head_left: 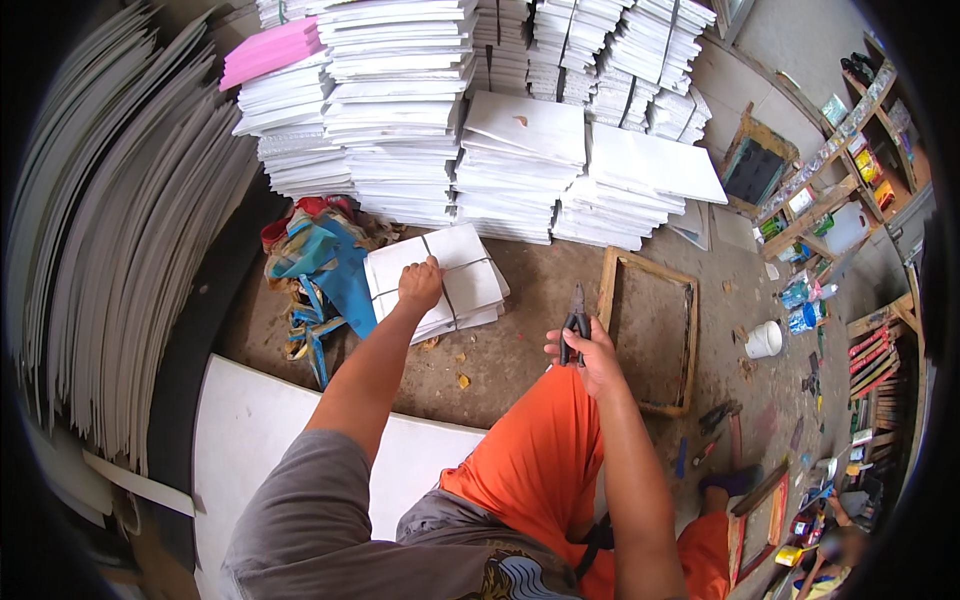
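A bundle of white sheets (480, 284) lies on the floor in front of me, bound crosswise with a dark strap (449, 298). My left hand (420, 286) rests on top of it, its fingers curled at the place where the strap crosses. To the right, above my orange-clad knee, my right hand (590, 355) grips pliers (578, 322) with dark handles. Their jaws point away from me, and nothing shows between them. The pliers are apart from the bundle.
Tall stacks of white sheets (400, 110) line the back, one topped with pink sheets (270, 52). Large sheets (130, 230) lean at left. Blue cloth (340, 270) touches the bundle's left side. A wooden frame (690, 350), a white bucket (764, 340) and another person (845, 545) are at right.
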Available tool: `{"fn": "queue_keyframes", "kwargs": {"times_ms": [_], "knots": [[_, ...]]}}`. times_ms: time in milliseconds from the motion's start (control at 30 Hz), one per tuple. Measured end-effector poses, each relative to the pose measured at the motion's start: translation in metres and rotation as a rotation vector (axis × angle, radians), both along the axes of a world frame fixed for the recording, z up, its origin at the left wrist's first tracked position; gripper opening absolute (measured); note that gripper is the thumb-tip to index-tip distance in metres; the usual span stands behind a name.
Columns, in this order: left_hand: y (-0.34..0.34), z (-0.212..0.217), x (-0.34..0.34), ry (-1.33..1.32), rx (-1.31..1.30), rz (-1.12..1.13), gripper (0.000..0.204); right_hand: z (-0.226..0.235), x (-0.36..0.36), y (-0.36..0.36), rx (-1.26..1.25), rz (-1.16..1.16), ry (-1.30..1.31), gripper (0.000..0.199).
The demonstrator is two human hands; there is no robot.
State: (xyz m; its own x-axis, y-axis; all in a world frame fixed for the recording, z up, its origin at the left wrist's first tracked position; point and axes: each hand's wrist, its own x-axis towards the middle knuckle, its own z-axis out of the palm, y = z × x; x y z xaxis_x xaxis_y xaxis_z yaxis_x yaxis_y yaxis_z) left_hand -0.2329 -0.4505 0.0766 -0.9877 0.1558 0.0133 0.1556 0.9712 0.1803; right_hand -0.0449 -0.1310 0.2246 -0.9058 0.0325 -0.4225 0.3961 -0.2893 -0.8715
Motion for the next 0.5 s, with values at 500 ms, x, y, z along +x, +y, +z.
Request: {"fn": "queue_keyframes", "kwargs": {"times_ms": [500], "knots": [[0.114,0.034,0.043,0.038,0.441,0.062,0.042,0.014,0.014,0.023,0.1,-0.132,-0.012,0.022]]}}
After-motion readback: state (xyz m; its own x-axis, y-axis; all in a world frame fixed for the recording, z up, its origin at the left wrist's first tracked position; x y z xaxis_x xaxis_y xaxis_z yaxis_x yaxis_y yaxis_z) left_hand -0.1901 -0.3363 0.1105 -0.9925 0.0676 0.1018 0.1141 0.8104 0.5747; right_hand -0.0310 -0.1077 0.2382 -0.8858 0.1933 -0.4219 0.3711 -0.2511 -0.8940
